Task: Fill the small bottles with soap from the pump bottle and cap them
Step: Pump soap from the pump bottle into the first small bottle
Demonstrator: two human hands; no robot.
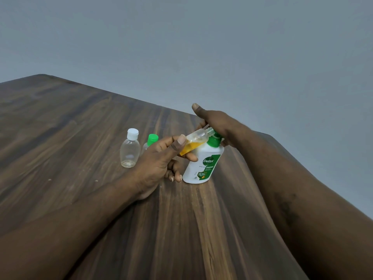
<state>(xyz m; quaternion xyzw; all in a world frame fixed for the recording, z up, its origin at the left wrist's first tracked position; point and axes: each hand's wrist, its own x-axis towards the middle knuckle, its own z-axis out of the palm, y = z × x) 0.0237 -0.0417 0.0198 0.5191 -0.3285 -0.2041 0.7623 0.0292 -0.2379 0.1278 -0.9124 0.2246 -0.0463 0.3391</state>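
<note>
On the bench [80, 118], the pump bottle [203, 162] stands upright between your hands; your right hand [218, 122] lies over its green pump head [214, 141], thumb straight, fingers mostly hidden, so a grip cannot be told; your left hand [159, 158] pinches the small bottle [196, 141], part full of yellow soap, its long axis tilted up and right, open neck just beside the pump head; the next press likely depends on that alignment; a white-capped bottle [130, 151] and a green-capped bottle [151, 139] wait left.
</note>
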